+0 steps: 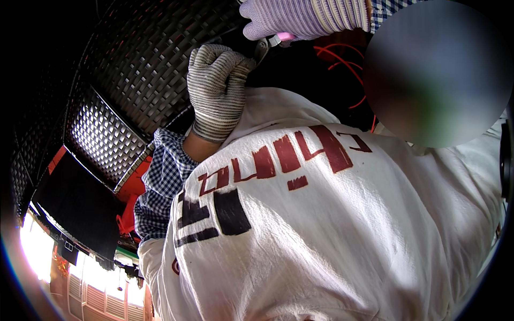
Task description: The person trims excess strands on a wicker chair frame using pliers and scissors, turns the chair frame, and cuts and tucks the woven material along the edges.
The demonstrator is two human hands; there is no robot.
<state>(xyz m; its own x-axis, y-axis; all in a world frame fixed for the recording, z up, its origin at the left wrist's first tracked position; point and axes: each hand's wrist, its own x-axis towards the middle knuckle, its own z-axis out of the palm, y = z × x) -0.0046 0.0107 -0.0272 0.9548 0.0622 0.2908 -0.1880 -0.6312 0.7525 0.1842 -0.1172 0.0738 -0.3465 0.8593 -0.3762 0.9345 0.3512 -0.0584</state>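
Observation:
My left hand [217, 88], in a grey striped knit glove, is curled closed beside dark woven wicker [155, 51]. What its fingers hold, if anything, is hidden. At the top edge, my right hand [286, 18], in a pale purple knit glove, is closed round a small metal hand tool [262, 49] with a pink part. The tool's metal end points down and left, close to my left hand's fingers; whether they touch it I cannot tell. Part of the right hand is cut off by the picture's edge.
White cloth with dark red and black lettering [321, 214] covers my front. Thin red strands [345, 61] curl at the upper right. A lighter woven panel [104, 134] and red material [131, 187] lie at the left. Bright windows [101, 278] show at the lower left.

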